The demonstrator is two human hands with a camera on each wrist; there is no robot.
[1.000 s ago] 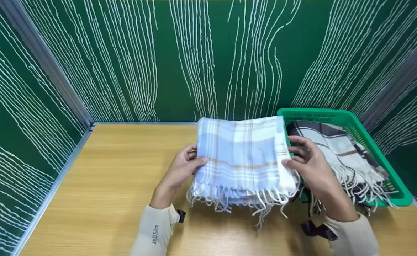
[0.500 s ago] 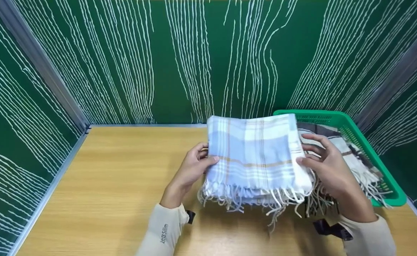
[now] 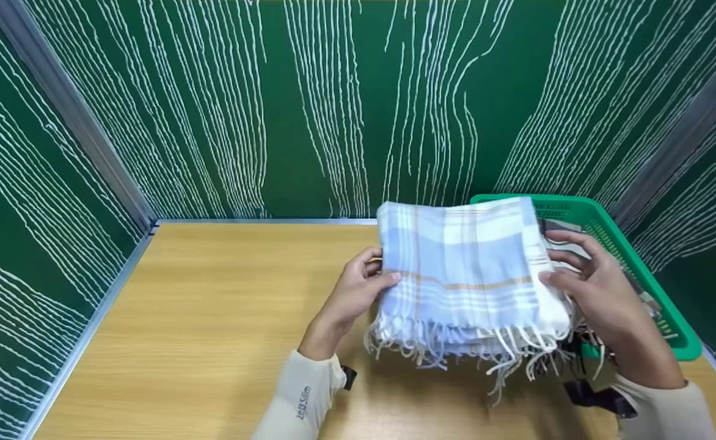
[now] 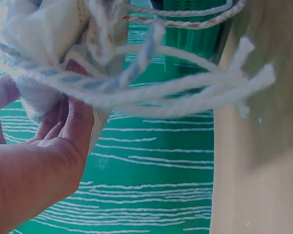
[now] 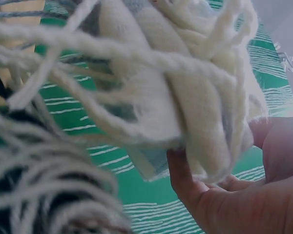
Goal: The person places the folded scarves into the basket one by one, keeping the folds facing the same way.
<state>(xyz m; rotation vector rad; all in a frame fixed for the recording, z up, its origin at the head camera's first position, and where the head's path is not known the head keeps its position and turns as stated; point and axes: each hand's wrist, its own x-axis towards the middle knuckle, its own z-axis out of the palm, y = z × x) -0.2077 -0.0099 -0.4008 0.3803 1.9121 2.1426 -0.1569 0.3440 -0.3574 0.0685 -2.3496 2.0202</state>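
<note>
A folded plaid scarf [image 3: 456, 263], light blue and white with a thin orange stripe, is held up between both hands, its fringe hanging toward the front. My left hand [image 3: 355, 293] pinches its left edge, thumb on top and fingers underneath. On the opposite edge my right hand [image 3: 602, 299] grips in the same way. The left wrist view shows the scarf's fringe [image 4: 176, 92] dangling above the table. In the right wrist view, thick folded layers [image 5: 195, 107] sit between thumb and fingers. The scarf overlaps the basket's left part in the head view.
A green plastic basket [image 3: 669, 293] stands at the table's back right. Inside it lies a dark and white fringed scarf [image 3: 648, 302], mostly hidden by the right hand and the blue scarf. Green walls with white lines [image 3: 309, 110] enclose the wooden table [image 3: 211, 318].
Both hands have carried the folded scarf to the right, from beside the basket to partly over it in the head view. More of the dark scarf is now covered. The grip looks the same.
</note>
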